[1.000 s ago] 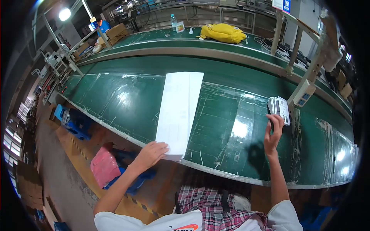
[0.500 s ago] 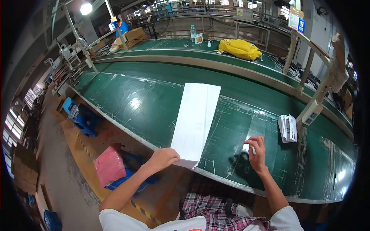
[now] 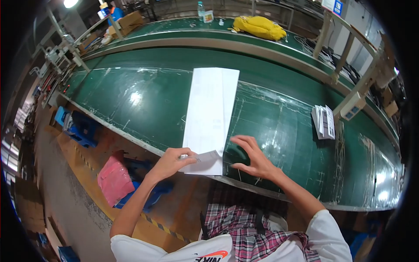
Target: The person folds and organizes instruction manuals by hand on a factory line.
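Observation:
A long stack of white paper sheets (image 3: 207, 107) lies on the green work surface (image 3: 152, 100), its near end at the table's front edge. My left hand (image 3: 171, 163) pinches the near left corner of the top sheet, which curls up and shows printing on its raised edge. Just right of the stack, my right hand (image 3: 255, 159) is held with thumb and fingers apart and nothing between them. Farther right lies a small pile of folded printed leaflets (image 3: 324, 123).
A raised rail (image 3: 174, 43) runs behind the work surface. Beyond it are a yellow cloth bundle (image 3: 259, 27), a bottle (image 3: 200, 11) and a cardboard box (image 3: 131, 20). A socket box (image 3: 352, 106) sits on the right post. Blue stools (image 3: 78, 126) stand at lower left, one under a pink cover (image 3: 115, 178).
My left hand has lifted the near corner of the top sheet. My right hand has moved left, close to the stack. The camera view has tilted downward.

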Demonstrator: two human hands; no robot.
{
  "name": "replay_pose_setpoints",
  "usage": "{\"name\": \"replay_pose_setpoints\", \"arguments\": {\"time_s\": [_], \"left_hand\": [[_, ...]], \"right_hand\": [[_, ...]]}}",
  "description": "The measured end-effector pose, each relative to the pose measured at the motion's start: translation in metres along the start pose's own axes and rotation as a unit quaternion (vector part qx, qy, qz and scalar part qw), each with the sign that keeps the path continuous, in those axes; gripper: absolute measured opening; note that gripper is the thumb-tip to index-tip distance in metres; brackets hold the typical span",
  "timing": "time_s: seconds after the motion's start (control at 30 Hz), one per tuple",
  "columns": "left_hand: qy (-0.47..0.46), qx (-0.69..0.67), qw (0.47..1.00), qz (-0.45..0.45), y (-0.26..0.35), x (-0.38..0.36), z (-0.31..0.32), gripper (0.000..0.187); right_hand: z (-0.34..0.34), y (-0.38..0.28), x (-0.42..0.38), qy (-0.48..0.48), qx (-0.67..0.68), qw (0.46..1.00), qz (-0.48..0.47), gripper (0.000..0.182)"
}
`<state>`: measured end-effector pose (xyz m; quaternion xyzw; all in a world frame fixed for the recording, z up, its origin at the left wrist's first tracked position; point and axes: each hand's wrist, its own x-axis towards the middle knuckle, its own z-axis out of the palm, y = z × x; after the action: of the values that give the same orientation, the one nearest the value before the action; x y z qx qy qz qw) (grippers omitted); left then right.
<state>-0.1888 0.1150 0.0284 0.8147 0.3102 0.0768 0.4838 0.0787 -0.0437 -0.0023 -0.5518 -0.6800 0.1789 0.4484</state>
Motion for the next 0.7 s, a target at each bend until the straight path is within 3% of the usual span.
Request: {"name": "replay_pose_setpoints", "arguments": {"time_s": [0.07,0.17,0.23,0.27,0.3,0.33,0.4,0.47,0.5,0.6,0.63,0.7], "left_hand": [[-0.022,-0.012,0.999,0.020,0.024,-0.003,0.005,0.026],[-0.059,-0.057,0.995,0.061,0.036,0.001,0.017,0.026],[-0.101,-0.135,0.983,0.072,0.038,0.008,0.022,0.028],[-0.068,-0.146,0.983,0.092,0.038,0.015,0.024,0.030],[-0.035,-0.159,0.980,0.111,0.035,0.025,0.026,0.032],[-0.001,-0.171,0.977,0.129,0.032,0.036,0.029,0.035],[0.046,0.003,0.986,0.163,0.019,0.058,0.041,0.044],[0.098,0.222,0.944,0.223,0.011,0.081,0.067,0.050],[0.071,0.236,0.942,0.226,0.010,0.091,0.083,0.053],[0.013,0.305,0.896,0.322,0.016,0.099,0.135,0.054],[0.008,0.288,0.899,0.329,0.022,0.098,0.150,0.052],[-0.004,0.257,0.903,0.343,0.029,0.095,0.175,0.050]], "right_hand": [[0.005,0.000,0.011,-0.001,0.040,0.999,0.001,0.040],[0.002,0.013,0.021,-0.079,0.032,0.995,-0.045,0.031],[-0.007,0.012,0.012,-0.113,0.118,0.983,0.089,0.024],[-0.013,0.013,0.006,-0.129,0.160,0.966,0.156,0.021],[-0.020,0.016,-0.003,-0.084,0.064,0.992,0.066,0.019],[-0.031,0.010,-0.012,-0.090,0.012,0.994,0.057,0.018],[-0.061,-0.011,-0.031,-0.102,-0.091,0.990,0.037,0.018],[-0.081,-0.024,-0.052,-0.100,-0.064,0.992,0.039,0.018],[-0.090,-0.029,-0.061,-0.097,-0.052,0.993,0.041,0.017],[-0.113,-0.039,-0.086,-0.095,0.164,0.968,0.166,0.015],[-0.121,-0.034,-0.092,-0.089,0.179,0.964,0.178,0.013],[-0.126,-0.016,-0.094,0.011,0.160,0.959,0.233,0.016]]}}
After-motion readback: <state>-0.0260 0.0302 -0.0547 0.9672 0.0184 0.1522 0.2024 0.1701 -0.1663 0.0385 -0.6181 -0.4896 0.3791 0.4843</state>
